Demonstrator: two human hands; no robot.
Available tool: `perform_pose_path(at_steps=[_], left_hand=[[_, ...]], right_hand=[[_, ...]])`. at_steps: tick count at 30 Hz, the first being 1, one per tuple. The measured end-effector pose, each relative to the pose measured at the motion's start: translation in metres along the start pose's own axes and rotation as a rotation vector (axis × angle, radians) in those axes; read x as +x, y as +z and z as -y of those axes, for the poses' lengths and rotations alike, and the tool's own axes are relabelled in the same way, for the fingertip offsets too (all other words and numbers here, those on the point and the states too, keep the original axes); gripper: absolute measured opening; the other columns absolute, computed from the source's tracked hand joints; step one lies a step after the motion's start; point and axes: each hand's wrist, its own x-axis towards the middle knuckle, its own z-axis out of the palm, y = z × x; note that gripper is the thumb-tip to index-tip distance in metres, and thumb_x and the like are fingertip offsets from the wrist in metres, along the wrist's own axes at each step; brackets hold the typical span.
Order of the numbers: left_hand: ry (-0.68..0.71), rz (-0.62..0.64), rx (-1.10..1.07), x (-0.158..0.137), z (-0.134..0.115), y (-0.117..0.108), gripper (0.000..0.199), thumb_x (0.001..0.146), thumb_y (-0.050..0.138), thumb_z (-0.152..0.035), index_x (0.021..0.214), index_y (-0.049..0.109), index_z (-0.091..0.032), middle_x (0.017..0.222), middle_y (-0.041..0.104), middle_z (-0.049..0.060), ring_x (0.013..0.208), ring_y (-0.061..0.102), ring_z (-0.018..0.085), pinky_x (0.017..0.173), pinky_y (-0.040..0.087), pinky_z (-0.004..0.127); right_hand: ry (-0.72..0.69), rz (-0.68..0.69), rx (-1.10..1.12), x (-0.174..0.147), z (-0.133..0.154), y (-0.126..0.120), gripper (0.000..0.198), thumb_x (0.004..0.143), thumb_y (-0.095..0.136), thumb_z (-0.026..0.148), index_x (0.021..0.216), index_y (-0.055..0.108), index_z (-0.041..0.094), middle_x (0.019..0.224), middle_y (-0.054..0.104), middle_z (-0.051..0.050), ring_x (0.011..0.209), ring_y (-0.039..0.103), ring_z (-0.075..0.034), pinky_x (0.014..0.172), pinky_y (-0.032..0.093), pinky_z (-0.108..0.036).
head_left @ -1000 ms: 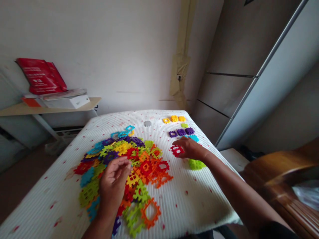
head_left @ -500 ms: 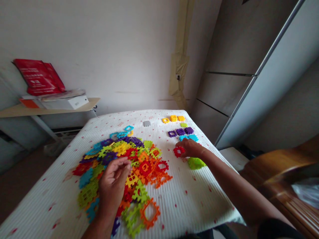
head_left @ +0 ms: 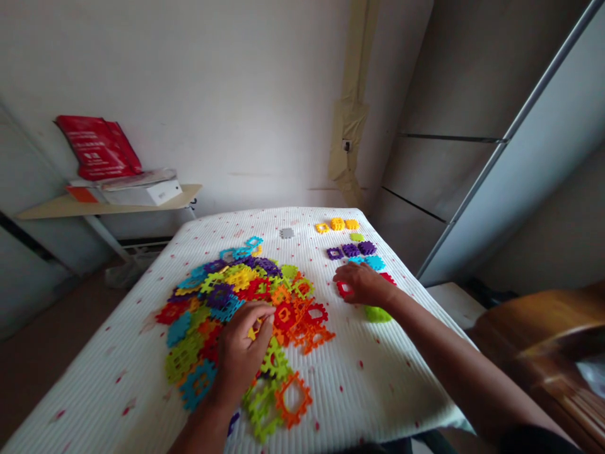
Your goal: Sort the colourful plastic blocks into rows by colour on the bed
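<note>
The person's right hand arches over a red frame, fingers curled down; whether they grip it I can't tell. At its 12 o'clock lie light-blue pieces, with a purple row beyond; green pieces sit at 5 o'clock, and a grey piece at 10, well apart.

The left hand hangs over the mixed pile, thumb and fingertips drawn close together; I can't see if anything is pinched there. An orange ring lies at its 4 o'clock.

Farther off at 10 o'clock, a shelf bears a white box and a red bag, contents hidden.

Compared with half a second ago, the left hand is farther right, baring more of a blue piece at its 8 o'clock, and the right hand covers more of the red frame.
</note>
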Motion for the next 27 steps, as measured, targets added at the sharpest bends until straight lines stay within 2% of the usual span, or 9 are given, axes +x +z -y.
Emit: perform_pose_path(at_steps=[3,6,8,12,15,17,21,24,27], left_hand=[[0.096,0.018,0.062,-0.001,0.001,0.002,0.013,0.073,0.057,-0.019,0.079,0.066,-0.025,0.083,0.067,0.003,0.083,0.060,0.019,0.080,0.045,0.030],[0.143,0.066,0.109,-0.003,0.004,0.004,0.015,0.074,0.055,-0.018,0.081,0.066,-0.026,0.084,0.067,0.003,0.085,0.060,0.019,0.081,0.046,0.030],[0.140,0.087,0.115,-0.004,0.006,0.006,0.017,0.075,0.055,-0.018,0.081,0.067,-0.027,0.083,0.067,0.003,0.085,0.060,0.020,0.081,0.046,0.031],[0.082,0.107,0.079,-0.004,0.006,0.009,0.019,0.073,0.055,-0.019,0.084,0.069,-0.028,0.085,0.068,0.004,0.086,0.060,0.021,0.083,0.046,0.033],[0.037,0.121,0.027,-0.004,0.003,0.010,0.024,0.072,0.057,-0.018,0.090,0.069,-0.028,0.090,0.068,0.004,0.089,0.060,0.022,0.086,0.045,0.034],[-0.008,0.112,-0.033,-0.004,0.000,0.010,0.026,0.070,0.060,-0.018,0.092,0.070,-0.029,0.092,0.068,0.005,0.090,0.060,0.022,0.088,0.045,0.034],[-0.112,0.069,-0.137,-0.005,-0.004,0.008,0.028,0.068,0.064,-0.020,0.094,0.070,-0.028,0.086,0.068,0.005,0.083,0.060,0.021,0.083,0.046,0.032],[-0.156,0.087,-0.143,-0.005,-0.004,0.007,0.026,0.070,0.063,-0.022,0.094,0.070,-0.027,0.081,0.068,0.004,0.075,0.060,0.019,0.074,0.047,0.029],[-0.163,0.103,-0.120,-0.004,-0.002,0.007,0.020,0.070,0.063,-0.022,0.088,0.071,-0.026,0.082,0.069,0.004,0.075,0.061,0.018,0.074,0.047,0.029]], right_hand=[[-0.197,-0.017,0.090,-0.004,0.024,0.003,0.037,0.070,0.067,0.021,0.106,0.061,0.022,0.110,0.062,-0.007,0.101,0.054,-0.021,0.085,0.040,-0.035],[-0.285,-0.019,0.080,-0.006,0.044,0.015,0.025,0.076,0.062,0.020,0.101,0.062,0.019,0.112,0.061,-0.009,0.100,0.055,-0.021,0.081,0.041,-0.034],[-0.279,-0.046,0.065,-0.005,0.049,0.024,0.013,0.082,0.055,0.019,0.092,0.063,0.017,0.102,0.064,-0.010,0.094,0.056,-0.020,0.079,0.041,-0.033],[-0.197,-0.159,0.145,-0.001,0.049,0.025,0.015,0.087,0.047,0.017,0.086,0.062,0.016,0.081,0.066,-0.007,0.080,0.058,-0.017,0.075,0.042,-0.030],[-0.083,-0.223,0.397,0.002,0.051,0.020,0.018,0.089,0.044,0.020,0.095,0.061,0.017,0.081,0.065,-0.005,0.073,0.059,-0.014,0.068,0.043,-0.026],[-0.058,-0.188,0.645,0.005,0.055,0.018,0.020,0.091,0.044,0.025,0.100,0.060,0.017,0.078,0.065,-0.002,0.067,0.058,-0.012,0.062,0.044,-0.023],[-0.157,-0.125,0.967,0.012,0.070,0.020,0.026,0.090,0.046,0.030,0.105,0.060,0.016,0.081,0.065,-0.002,0.070,0.059,-0.012,0.062,0.047,-0.023],[-0.274,-0.120,1.001,0.016,0.082,0.018,0.023,0.088,0.047,0.026,0.103,0.062,0.018,0.092,0.065,-0.003,0.085,0.060,-0.014,0.075,0.048,-0.026],[-0.245,-0.149,0.931,0.020,0.092,0.015,0.022,0.084,0.051,0.019,0.103,0.062,0.019,0.089,0.066,-0.002,0.078,0.060,-0.012,0.071,0.047,-0.024]])
